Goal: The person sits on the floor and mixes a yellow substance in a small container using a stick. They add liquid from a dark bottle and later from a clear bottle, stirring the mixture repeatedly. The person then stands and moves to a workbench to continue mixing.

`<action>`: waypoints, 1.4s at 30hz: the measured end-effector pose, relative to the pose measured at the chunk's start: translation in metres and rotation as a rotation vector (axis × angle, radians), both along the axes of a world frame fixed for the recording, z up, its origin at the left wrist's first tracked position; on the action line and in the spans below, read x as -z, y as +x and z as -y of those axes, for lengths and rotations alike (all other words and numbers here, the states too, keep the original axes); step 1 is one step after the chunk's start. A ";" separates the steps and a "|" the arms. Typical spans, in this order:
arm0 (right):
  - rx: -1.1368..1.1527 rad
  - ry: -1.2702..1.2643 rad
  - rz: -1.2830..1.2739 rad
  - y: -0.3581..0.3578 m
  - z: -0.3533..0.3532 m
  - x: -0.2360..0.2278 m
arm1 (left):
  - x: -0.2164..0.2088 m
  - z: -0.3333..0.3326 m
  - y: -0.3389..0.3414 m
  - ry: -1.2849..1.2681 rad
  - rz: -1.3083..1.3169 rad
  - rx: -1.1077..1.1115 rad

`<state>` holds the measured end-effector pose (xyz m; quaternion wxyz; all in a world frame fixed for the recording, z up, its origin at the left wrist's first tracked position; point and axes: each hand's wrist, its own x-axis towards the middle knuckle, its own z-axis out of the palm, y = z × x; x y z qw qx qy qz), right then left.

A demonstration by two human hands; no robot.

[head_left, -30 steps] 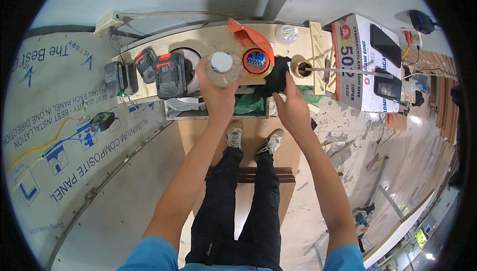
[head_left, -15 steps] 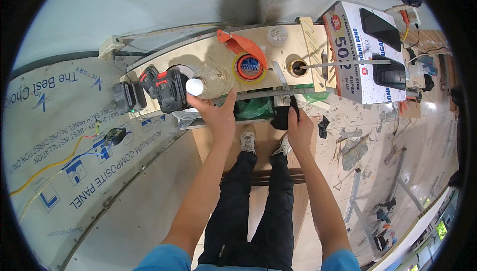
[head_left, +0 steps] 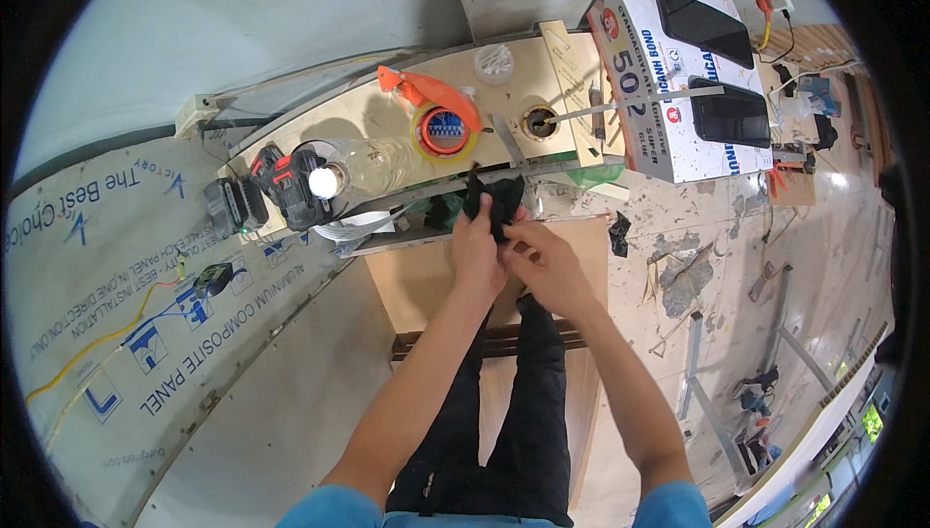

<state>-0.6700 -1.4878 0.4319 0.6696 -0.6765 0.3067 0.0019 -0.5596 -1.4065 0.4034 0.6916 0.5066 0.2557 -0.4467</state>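
Both my hands meet at the near edge of a narrow shelf (head_left: 528, 152), around a crumpled black cloth (head_left: 497, 201). My left hand (head_left: 477, 255) grips the cloth from the left, thumb on top. My right hand (head_left: 547, 266) pinches its lower right part, with the fingertips partly hidden. Beyond my left hand a clear plastic bottle (head_left: 380, 168) with a white cap lies on the shelf. Rolls of tape (head_left: 446, 131) with an orange tool across them sit farther back. Right of these is a small round pot (head_left: 539, 122) with a stick across it.
Black and red battery packs (head_left: 288, 186) stand at the shelf's left end. At its right a printed white box (head_left: 678, 145) carries two phones (head_left: 731, 111). A lower tray (head_left: 426, 234) holds green plastic. Metal bars and tools (head_left: 712, 402) lie on the floor at right.
My left hand has left the bottle and moved right to the black cloth. My right hand has brought the cloth leftward, and both hands now hold it. The view has shifted slightly.
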 end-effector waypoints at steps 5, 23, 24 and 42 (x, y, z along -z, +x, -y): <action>0.310 -0.304 -0.206 0.016 0.065 0.021 | 0.011 0.016 0.022 0.154 0.248 0.078; 0.279 -0.517 -0.123 0.033 0.072 0.033 | -0.004 0.035 0.038 0.233 1.293 0.817; 0.255 -0.494 -0.145 0.026 0.067 0.020 | -0.008 0.035 0.039 0.183 1.274 0.839; 0.417 -0.371 0.129 -0.135 0.008 -0.299 | -0.238 0.003 -0.045 -0.330 1.158 1.096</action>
